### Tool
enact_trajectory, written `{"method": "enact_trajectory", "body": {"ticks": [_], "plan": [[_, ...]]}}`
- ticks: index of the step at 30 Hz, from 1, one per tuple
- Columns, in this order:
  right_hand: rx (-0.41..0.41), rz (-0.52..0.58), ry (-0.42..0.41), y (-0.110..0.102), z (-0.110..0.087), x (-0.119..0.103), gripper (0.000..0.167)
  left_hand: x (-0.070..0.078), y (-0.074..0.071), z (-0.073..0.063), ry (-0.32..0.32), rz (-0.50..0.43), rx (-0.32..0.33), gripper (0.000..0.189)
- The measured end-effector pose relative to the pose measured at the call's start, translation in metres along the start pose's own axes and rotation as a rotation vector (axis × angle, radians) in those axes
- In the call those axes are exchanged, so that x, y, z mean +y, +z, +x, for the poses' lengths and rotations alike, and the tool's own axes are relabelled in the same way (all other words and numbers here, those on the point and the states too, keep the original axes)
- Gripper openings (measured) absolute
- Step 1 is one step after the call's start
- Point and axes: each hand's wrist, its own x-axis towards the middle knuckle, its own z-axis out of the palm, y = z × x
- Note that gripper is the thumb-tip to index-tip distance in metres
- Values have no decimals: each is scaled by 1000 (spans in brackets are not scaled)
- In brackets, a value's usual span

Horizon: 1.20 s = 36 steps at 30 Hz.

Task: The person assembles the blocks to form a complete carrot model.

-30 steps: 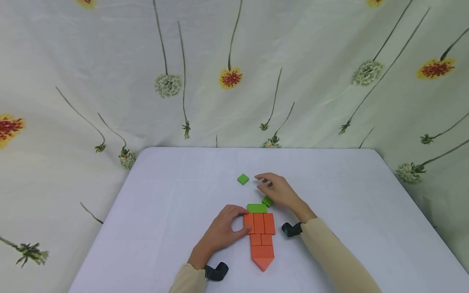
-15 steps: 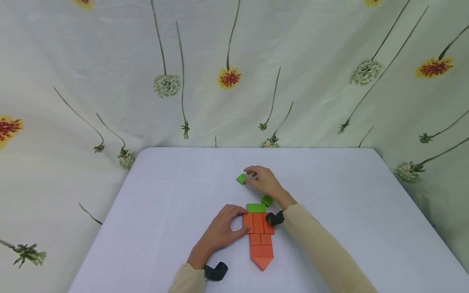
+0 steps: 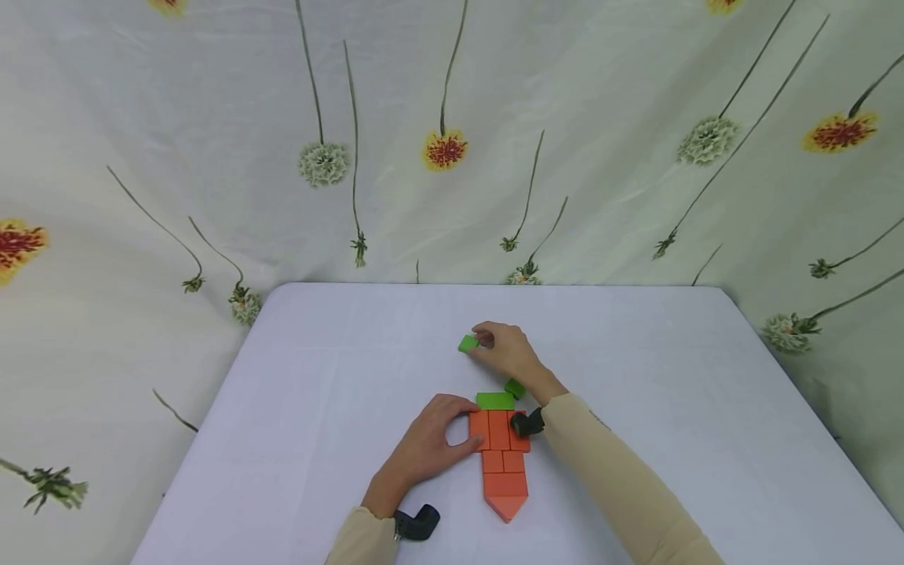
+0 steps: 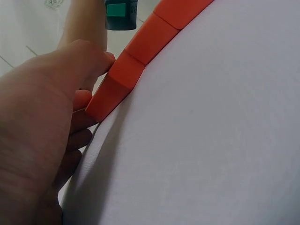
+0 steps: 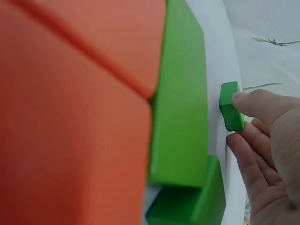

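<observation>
In the head view, my left hand (image 3: 424, 443) grips the left upright orange block (image 3: 478, 428) between thumb and index finger, at its near and far ends. Beside it stand more orange blocks (image 3: 497, 431), fitted edge to edge and ending in a triangular orange block (image 3: 506, 506) towards me. A long green block (image 3: 495, 401) lies against their far edge. Farther back, my right hand (image 3: 512, 351) pinches a small green block (image 3: 467, 344); the right wrist view shows my thumb on this green block (image 5: 230, 107), fingers at its other side.
Another small green block (image 3: 515, 388) sits turned at the long green block's right corner, below my right wrist. A white cloth covers the table (image 3: 318, 408). Behind it hangs a flower-printed cloth (image 3: 600, 118). Black wrist cameras (image 3: 418, 523) stick out from both wrists.
My right hand has moved left and away from me, from above the turned green block to the far green block, and its fingers have closed on it. The left hand stays put.
</observation>
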Motion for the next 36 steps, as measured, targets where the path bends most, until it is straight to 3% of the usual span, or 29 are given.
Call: {"method": "enact_trajectory", "body": {"ticks": [7,15,22,28,36], "plan": [[-46,43,-19,-9,-5,4,29,1,0,0,-6,-2,-5,41],[-114,39,-60,-19,-15,9,27,-1,0,0,-3,4,-8,41],[-229,58,-162,-22,-24,13,26,-2,1,0,5,2,-3,41],[-313,88,-195,-22,-32,16,26,-3,1,0,9,7,2,42],[-367,82,-271,-21,-39,21,27,-3,1,-1,7,11,-4,43]]}}
